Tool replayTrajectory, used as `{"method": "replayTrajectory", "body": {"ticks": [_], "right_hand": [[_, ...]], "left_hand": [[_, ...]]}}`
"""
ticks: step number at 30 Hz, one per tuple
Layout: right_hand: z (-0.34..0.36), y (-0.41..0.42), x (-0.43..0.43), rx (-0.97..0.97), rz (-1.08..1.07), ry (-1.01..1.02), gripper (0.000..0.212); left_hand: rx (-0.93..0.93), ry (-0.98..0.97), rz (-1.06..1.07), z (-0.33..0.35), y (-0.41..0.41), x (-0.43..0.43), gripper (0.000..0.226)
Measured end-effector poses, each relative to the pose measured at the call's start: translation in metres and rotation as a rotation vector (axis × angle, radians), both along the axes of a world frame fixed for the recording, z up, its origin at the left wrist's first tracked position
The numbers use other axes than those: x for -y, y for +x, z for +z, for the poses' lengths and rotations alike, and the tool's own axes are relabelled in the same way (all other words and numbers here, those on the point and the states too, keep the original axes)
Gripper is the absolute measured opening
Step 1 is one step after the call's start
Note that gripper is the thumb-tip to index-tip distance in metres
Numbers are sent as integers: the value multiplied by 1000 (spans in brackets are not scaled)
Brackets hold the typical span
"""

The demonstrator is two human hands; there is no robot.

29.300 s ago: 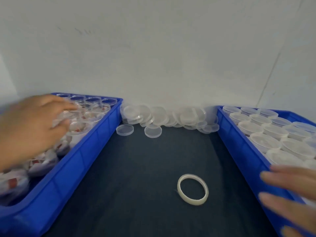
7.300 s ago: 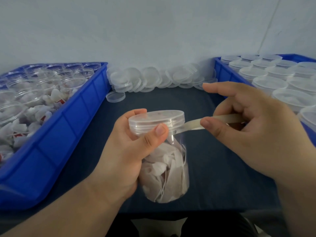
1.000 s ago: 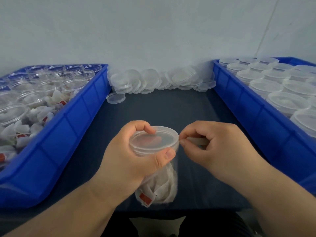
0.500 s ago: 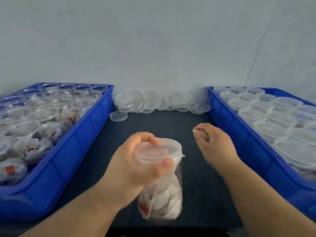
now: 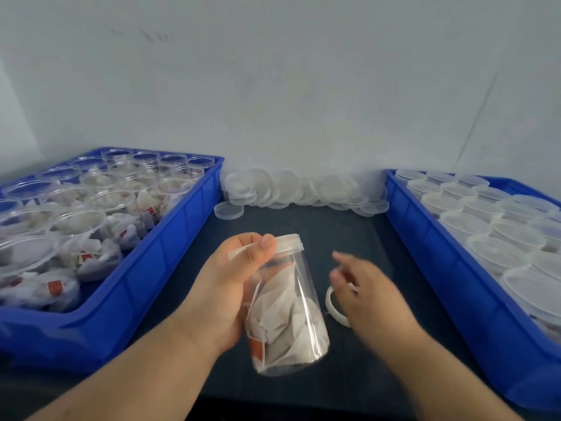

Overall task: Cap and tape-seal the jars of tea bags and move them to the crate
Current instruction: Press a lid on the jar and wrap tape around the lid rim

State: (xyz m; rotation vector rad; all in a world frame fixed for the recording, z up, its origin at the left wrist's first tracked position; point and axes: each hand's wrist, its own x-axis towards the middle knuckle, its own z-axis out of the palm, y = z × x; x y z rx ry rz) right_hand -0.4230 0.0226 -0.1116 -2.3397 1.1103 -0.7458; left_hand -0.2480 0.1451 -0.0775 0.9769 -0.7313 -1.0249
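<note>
Here's the jar [image 5: 291, 308], stuffed with tea bags and up off the tabletop. It's tipped so its clear base faces the near edge and its lid [image 5: 288, 240] points toward the far edge. The left hand [image 5: 227, 293] has it, fingers and thumb curled round the neck just under the lid. A pale strip of tape [image 5: 239, 253] runs round the lid's rim, its loose end crossing the forefinger. Just right of the jar, the right hand [image 5: 364, 287] is low over the roll of tape [image 5: 333, 305], which lies on the dark tabletop [image 5: 364, 232] near the middle, half hidden beneath the palm. That hand is blurred, and I can't tell whether it grips the roll or only hovers. Along the left edge sits a blue crate [image 5: 170, 253] packed with open jars [image 5: 73, 220] of tea bags. Along the right edge, a second blue crate [image 5: 440, 268] is filled with rows of capped jars [image 5: 464, 221]. At the far edge, between the two crates, a heap of clear loose lids [image 5: 297, 189] leans against the pale wall [image 5: 273, 86]. One single lid [image 5: 228, 210] lies flat just beside the left crate's far corner.
</note>
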Motion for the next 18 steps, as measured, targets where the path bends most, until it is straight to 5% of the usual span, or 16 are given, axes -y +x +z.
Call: {"method": "replayTrajectory", "body": {"ticks": [3, 7, 9, 13, 18], "right_hand": [[49, 3, -16, 458, 219, 275, 47], [67, 16, -33, 330, 525, 442, 52], [62, 15, -31, 452, 577, 584, 47], [49, 6, -25, 611, 643, 739, 73], [35, -3, -22, 631, 753, 769, 57]], "left_hand": [[81, 61, 41, -2, -5, 0, 66], [156, 78, -5, -2, -13, -1, 97], [128, 53, -24, 0, -13, -2, 103], [81, 33, -87, -2, -13, -6, 112], [135, 13, -181, -5, -15, -8, 115]]}}
